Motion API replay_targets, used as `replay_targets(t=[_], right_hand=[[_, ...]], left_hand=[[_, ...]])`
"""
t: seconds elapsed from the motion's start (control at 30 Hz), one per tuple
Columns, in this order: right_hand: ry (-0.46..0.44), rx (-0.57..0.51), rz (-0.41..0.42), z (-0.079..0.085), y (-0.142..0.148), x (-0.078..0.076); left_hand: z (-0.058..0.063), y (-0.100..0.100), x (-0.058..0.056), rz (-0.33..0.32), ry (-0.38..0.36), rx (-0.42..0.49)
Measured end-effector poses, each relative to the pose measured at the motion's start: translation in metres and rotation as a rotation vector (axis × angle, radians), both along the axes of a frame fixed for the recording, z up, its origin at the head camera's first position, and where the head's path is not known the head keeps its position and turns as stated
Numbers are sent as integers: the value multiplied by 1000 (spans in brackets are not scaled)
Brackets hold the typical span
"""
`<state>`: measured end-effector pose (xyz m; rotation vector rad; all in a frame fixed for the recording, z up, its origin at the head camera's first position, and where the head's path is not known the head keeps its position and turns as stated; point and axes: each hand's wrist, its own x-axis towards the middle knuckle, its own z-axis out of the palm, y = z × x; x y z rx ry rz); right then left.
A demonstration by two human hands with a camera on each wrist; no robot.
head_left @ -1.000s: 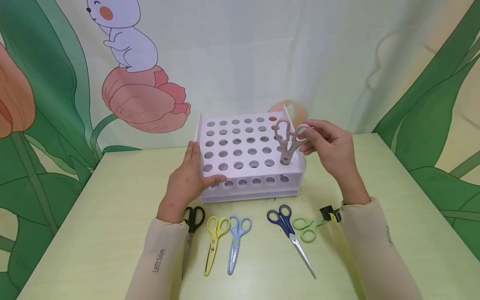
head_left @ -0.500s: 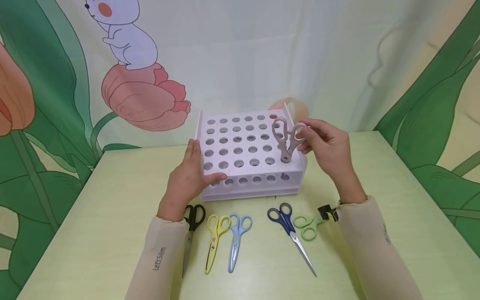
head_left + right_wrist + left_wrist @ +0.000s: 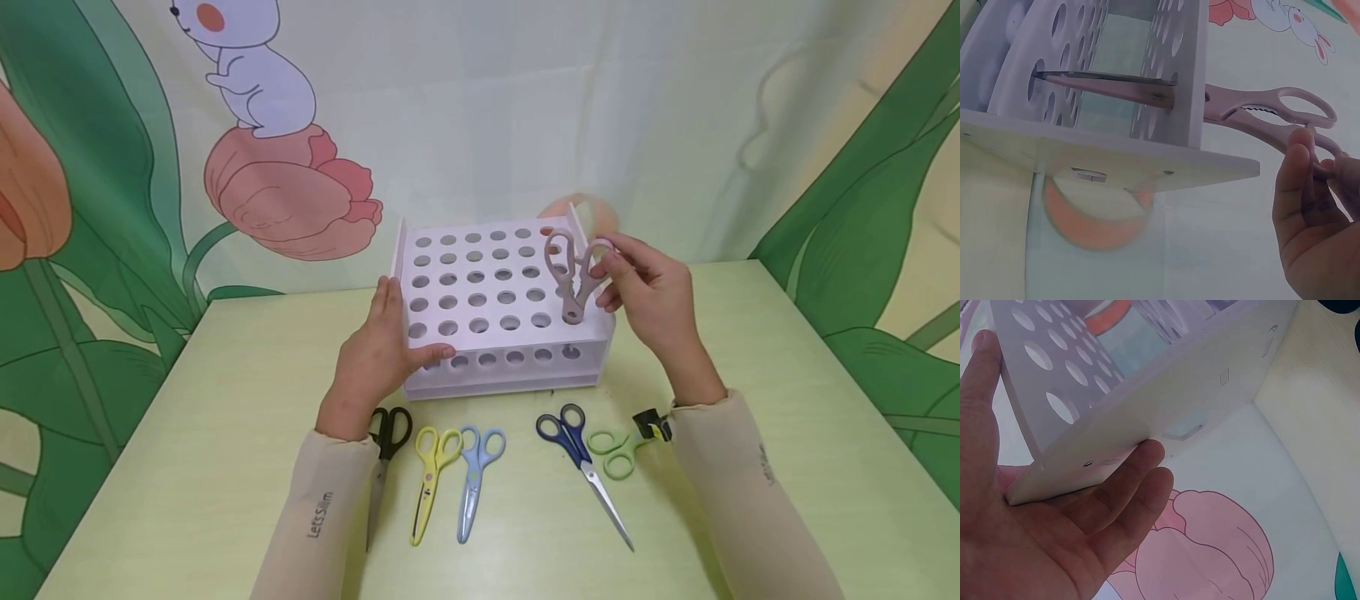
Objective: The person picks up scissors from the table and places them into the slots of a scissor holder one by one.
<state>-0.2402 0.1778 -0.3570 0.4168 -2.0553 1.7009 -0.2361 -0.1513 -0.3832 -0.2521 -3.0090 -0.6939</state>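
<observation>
A white two-tier rack (image 3: 491, 340) with rows of round holes stands on the table. My left hand (image 3: 372, 358) braces its left front corner, thumb along the top's front edge and nearly straight fingers against the side panel (image 3: 1141, 425). My right hand (image 3: 651, 292) pinches one handle loop of the greyish-pink scissors (image 3: 572, 304). These scissors stand upright, handles up, in the front right hole. Seen from the right wrist, their slightly parted blades (image 3: 1116, 87) pass through the top tier, with the tips at a hole of the tier below.
In front of the rack lie black scissors (image 3: 384, 442), yellow scissors (image 3: 427, 475), light blue scissors (image 3: 472, 475) and dark blue scissors with steel blades (image 3: 581, 458). Green scissors (image 3: 621, 454) lie near the right sleeve, partly hidden beside a black piece (image 3: 649, 423). A printed curtain (image 3: 480, 108) hangs behind.
The greyish-pink scissors have sunk slightly in their hole, the right hand following a little leftward. My left hand keeps its place on the rack. The view has shifted slightly.
</observation>
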Motion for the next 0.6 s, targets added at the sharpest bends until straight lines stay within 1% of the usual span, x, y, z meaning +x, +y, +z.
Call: replay_targets(t=[0.3,0.47,0.6], right_hand=[[-13,10,37,2,2,3],[-57,81,23,3,6,5],[-79,109,11,6,11,7]], left_hand=[[-2,-1,1,2,-7,2],[-3,-1,1,3,-3,2],[-2,0,0,3,0,8]])
